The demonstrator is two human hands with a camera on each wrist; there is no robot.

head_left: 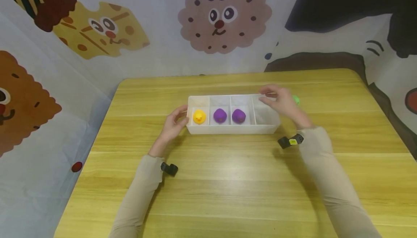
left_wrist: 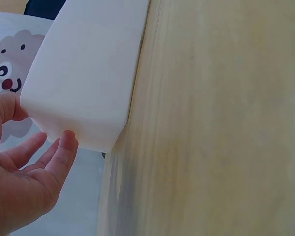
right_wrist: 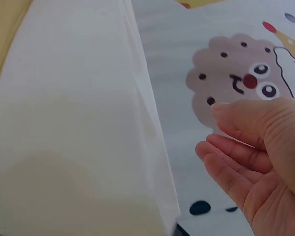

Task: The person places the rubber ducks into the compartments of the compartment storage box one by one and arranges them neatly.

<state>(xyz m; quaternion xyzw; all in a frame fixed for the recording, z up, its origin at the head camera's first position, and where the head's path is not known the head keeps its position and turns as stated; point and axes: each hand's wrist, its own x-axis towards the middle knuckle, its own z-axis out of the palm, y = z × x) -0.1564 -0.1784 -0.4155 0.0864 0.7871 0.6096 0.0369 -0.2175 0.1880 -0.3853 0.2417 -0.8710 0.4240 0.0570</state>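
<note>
A white box with a row of compartments sits on the table. In its leftmost compartment is a yellow toy duck. One round purple toy and another purple toy occupy the two middle compartments. My left hand touches the box's left end, its relaxed fingertips against the end wall in the left wrist view. Over the far rim of the rightmost compartment is my right hand; in the right wrist view its thumb and loosely bent fingers stand apart with nothing between them.
Partly hidden behind my right hand, a small green thing lies on the wooden table. A cloth printed with cartoon food hangs behind and beside the table. Each sleeve cuff carries a small black camera.
</note>
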